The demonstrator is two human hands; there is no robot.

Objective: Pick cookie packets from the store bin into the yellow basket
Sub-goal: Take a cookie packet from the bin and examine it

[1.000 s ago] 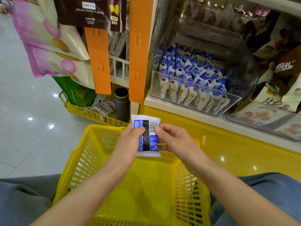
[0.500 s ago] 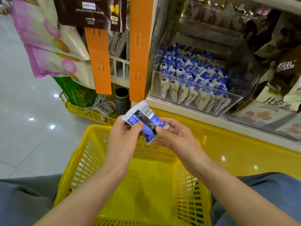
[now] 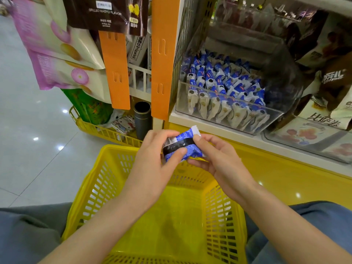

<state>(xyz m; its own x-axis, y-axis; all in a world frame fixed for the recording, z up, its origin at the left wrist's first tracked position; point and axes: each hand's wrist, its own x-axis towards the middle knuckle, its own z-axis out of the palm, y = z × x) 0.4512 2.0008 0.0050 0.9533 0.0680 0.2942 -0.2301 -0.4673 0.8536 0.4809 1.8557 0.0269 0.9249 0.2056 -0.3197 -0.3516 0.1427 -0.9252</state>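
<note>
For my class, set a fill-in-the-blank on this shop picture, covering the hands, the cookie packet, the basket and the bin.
1. The left hand and right hand together hold ____ cookie packet.
2. That packet is held over a basket coloured ____.
3. The packets standing in the clear bin are white and ____.
4. The two hanging strips left of the bin are ____.

Missing words: one; yellow; blue; orange.
</note>
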